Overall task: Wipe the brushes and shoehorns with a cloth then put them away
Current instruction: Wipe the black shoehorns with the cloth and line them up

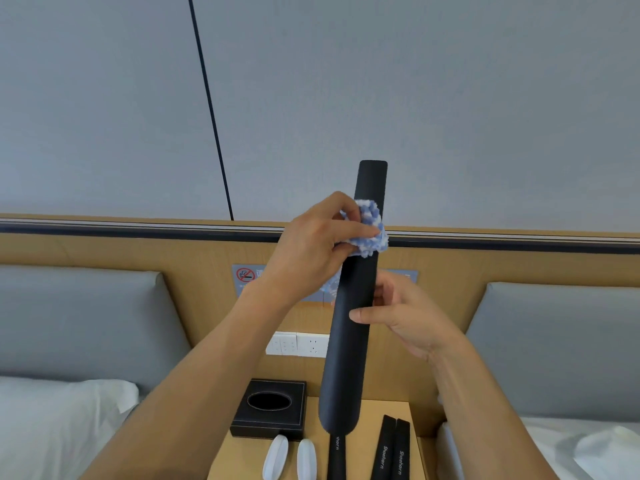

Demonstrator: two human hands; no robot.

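A long black shoehorn [349, 341] stands upright in front of me. My right hand [401, 317] grips it around the middle, thumb across the front. My left hand [311, 251] pinches a blue-and-white fluffy cloth [372, 228] against the upper part of the shoehorn. On the wooden nightstand [311, 455] below lie three black sleeves marked "Shoehorn": one [336, 459] under the raised shoehorn's tip and a pair [393, 452] to its right. Two pale translucent oval pieces [291, 459], possibly brushes, lie side by side to the left.
A black tissue box [270, 410] sits at the back left of the nightstand. Grey padded headboards and white bedding flank it on both sides. A wall socket panel [298, 344] and a no-smoking sign [246, 275] are on the wooden wall panel behind.
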